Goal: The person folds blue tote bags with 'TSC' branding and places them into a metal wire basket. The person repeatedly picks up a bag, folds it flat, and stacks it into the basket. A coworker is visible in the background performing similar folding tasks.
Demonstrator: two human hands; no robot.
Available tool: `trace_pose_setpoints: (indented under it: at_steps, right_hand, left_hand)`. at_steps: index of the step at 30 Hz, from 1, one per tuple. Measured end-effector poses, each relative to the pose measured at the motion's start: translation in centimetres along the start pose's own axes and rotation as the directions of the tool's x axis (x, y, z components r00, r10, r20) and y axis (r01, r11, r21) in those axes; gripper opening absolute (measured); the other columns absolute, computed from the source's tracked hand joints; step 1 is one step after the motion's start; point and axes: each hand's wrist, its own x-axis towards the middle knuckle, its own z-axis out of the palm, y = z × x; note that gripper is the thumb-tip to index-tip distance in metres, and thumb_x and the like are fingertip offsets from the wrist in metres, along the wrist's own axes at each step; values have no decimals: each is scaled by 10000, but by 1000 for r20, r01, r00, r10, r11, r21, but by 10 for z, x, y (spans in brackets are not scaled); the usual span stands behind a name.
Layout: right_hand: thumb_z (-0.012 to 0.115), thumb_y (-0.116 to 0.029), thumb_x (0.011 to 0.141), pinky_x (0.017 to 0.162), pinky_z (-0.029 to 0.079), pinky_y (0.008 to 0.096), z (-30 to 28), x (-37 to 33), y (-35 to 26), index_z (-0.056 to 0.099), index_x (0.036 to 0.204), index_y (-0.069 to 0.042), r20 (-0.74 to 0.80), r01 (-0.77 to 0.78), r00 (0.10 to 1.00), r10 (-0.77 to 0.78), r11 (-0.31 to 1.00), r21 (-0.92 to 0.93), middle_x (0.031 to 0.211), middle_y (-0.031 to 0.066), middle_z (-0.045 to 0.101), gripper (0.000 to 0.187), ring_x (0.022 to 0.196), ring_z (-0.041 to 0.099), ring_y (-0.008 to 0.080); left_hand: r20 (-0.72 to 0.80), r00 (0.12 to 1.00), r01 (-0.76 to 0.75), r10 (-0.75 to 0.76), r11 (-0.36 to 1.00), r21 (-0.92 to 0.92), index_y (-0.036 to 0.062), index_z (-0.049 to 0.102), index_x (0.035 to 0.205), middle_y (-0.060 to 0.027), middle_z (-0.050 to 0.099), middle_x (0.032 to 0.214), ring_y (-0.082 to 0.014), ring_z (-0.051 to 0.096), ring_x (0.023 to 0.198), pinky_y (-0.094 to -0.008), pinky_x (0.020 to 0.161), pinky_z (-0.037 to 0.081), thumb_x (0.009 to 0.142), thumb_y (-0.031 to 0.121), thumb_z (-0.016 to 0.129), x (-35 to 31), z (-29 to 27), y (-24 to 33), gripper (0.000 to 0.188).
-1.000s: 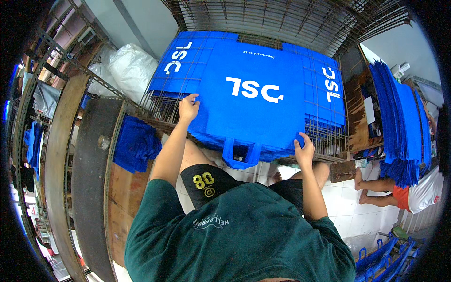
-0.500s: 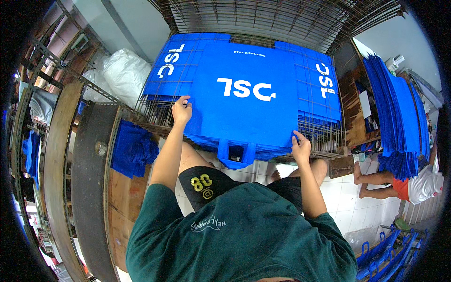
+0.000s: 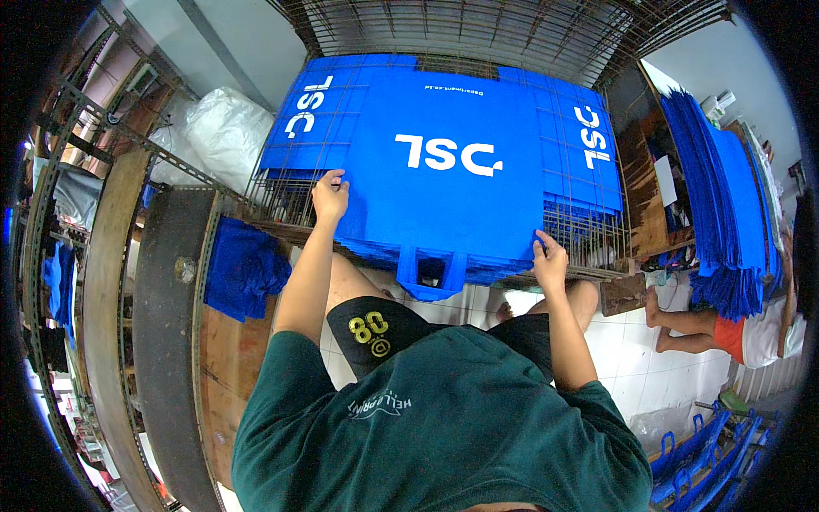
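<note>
A flat blue fabric bag (image 3: 444, 183) with white lettering lies on top of a stack of like bags on a wire-mesh rack (image 3: 597, 247). Its two loop handles (image 3: 431, 273) hang over the near edge. My left hand (image 3: 330, 194) grips the bag's near left corner. At the near right corner my right hand (image 3: 550, 260) holds the bag's edge. More blue bags (image 3: 307, 111) lie under it, sticking out to the left and right.
A tall pile of blue bags (image 3: 725, 205) stands on a wooden stand at the right, with another person's bare legs (image 3: 682, 320) beside it. Crumpled blue cloth (image 3: 243, 269) lies on a wooden bench at left. White plastic sacks (image 3: 217, 128) sit at back left.
The top bag has slid a little toward me and to the left, and both my hands have moved with its near corners.
</note>
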Motion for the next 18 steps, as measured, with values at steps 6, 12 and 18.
trace_pose_setpoints:
  at_steps: [6,12,18]
  right_hand:
    - [582,-90,831,624,464,330,0,-2,1,634,1070,-12,-22,30,999,-29,999,21,850,173,663,256,657,599,208]
    - [591,-101,828,604,460,331,-5,-9,-20,630,1086,-29,23,-77,997,76,996,40,793,148,640,270,628,577,189]
    - [630,-178,815,645,463,337,-24,-18,-36,604,1113,-40,-191,116,972,-138,986,-121,942,136,599,330,696,583,211]
  left_hand:
    - [5,1000,7,-7,1000,-25,113,647,1032,-106,662,942,-252,647,812,-359,760,496,744,104,683,-2,-1,3,290]
    - [20,1000,-13,13,1000,-6,106,633,1054,-100,655,921,-244,642,784,-373,741,495,742,122,691,2,-3,-4,318]
    - [-283,942,-170,182,983,66,67,514,1207,-113,579,1003,-227,580,877,-359,803,457,718,176,735,-23,-19,26,548]
